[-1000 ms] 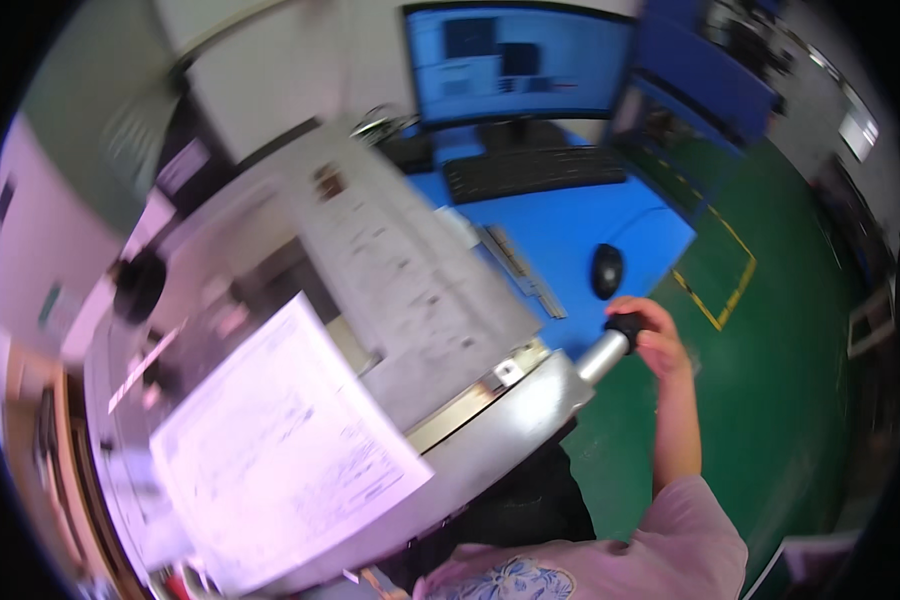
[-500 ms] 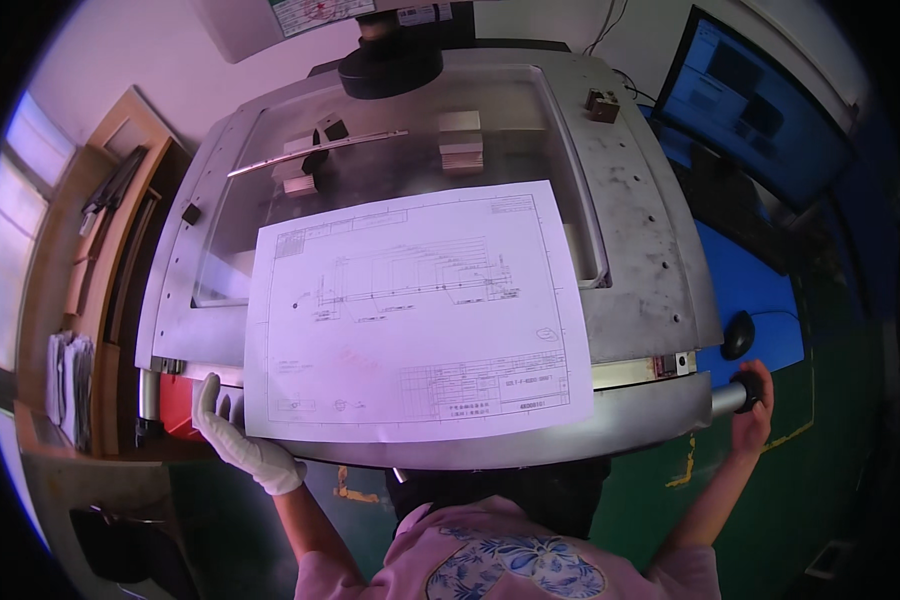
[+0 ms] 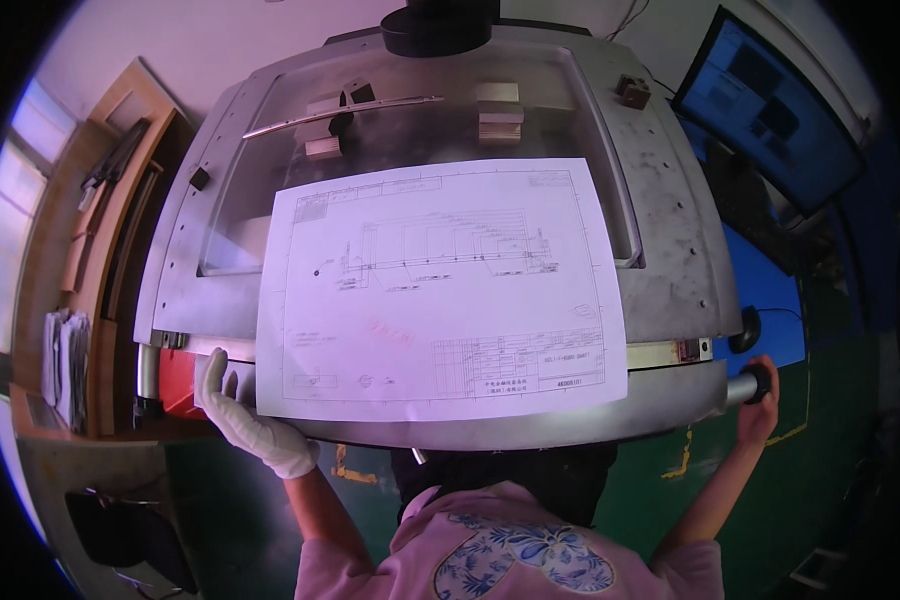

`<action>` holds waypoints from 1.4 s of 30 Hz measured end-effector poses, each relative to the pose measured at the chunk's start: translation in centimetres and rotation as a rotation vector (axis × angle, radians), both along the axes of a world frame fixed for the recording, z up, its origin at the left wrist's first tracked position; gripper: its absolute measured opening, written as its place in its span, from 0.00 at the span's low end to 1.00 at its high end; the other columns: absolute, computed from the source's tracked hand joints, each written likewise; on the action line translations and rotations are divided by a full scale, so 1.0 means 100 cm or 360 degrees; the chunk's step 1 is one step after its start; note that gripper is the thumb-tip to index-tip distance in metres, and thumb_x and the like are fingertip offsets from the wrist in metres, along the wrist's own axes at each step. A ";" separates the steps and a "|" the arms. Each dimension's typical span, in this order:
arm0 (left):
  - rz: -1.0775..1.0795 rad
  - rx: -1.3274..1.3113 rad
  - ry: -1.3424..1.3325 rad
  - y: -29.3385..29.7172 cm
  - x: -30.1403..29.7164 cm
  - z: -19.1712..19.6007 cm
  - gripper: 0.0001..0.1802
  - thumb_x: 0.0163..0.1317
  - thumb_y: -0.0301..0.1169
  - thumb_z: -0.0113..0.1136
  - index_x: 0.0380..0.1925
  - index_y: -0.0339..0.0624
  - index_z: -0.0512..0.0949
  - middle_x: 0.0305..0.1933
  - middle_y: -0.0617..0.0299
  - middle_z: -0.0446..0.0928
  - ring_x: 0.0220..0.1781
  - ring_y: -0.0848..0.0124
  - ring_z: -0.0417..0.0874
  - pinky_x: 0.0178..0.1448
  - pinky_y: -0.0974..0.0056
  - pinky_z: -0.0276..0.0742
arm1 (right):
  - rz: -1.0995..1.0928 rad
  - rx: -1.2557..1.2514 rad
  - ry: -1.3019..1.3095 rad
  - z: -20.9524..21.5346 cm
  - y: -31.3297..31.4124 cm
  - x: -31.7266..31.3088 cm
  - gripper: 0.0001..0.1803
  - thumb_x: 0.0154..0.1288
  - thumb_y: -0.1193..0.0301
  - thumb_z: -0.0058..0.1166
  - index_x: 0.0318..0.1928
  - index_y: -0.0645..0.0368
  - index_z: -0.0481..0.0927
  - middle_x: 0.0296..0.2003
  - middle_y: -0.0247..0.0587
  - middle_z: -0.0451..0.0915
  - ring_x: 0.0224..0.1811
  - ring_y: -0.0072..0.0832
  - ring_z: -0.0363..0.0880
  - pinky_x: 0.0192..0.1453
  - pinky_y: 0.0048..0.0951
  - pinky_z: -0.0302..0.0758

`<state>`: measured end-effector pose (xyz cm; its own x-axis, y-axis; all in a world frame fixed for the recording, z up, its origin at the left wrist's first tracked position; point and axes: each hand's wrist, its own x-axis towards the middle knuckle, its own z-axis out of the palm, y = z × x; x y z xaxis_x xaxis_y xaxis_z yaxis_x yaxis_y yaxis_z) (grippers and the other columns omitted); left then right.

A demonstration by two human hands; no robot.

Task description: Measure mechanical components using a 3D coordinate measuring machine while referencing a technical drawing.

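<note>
A drawing sheet lies on the machine, before a rod and two blocks; a shelf stands left, a monitor and mouse right.

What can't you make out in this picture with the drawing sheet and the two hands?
All in the head view:
- Glass plate under the drawing sheet: hidden by the paper.
- Black knob: partly covered by the right hand.
- Gloved left hand: its palm-side contact is hidden by the hand itself.
- Black cylindrical head: top cut off by the upper edge.
- Monitor: screen details too small and dim.
</note>
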<state>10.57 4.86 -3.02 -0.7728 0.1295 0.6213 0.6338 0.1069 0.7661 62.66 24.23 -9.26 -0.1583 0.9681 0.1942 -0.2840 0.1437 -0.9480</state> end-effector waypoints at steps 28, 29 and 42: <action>-0.0012 -0.0010 0.0042 -0.003 0.001 -0.004 0.24 0.64 0.44 0.30 0.46 0.38 0.68 0.49 0.58 0.67 0.50 0.66 0.65 0.54 0.60 0.59 | -0.0014 -0.0137 0.0041 -0.002 0.002 0.010 0.38 0.46 0.57 0.55 0.54 0.68 0.61 0.48 0.45 0.64 0.50 0.33 0.64 0.55 0.31 0.61; -0.0016 -0.0013 0.0048 -0.003 0.000 -0.004 0.24 0.64 0.44 0.30 0.46 0.38 0.68 0.49 0.58 0.67 0.49 0.66 0.65 0.54 0.60 0.59 | -0.0013 -0.0140 0.0050 -0.002 0.002 0.010 0.38 0.46 0.57 0.55 0.54 0.68 0.61 0.48 0.45 0.64 0.50 0.33 0.64 0.55 0.31 0.60; 0.0009 -0.0047 0.0081 -0.002 0.001 -0.003 0.22 0.65 0.40 0.29 0.46 0.36 0.68 0.48 0.56 0.68 0.50 0.67 0.67 0.54 0.62 0.60 | -0.0038 -0.0168 0.0086 0.000 0.001 0.005 0.39 0.45 0.56 0.56 0.54 0.67 0.61 0.47 0.43 0.65 0.48 0.32 0.65 0.53 0.31 0.62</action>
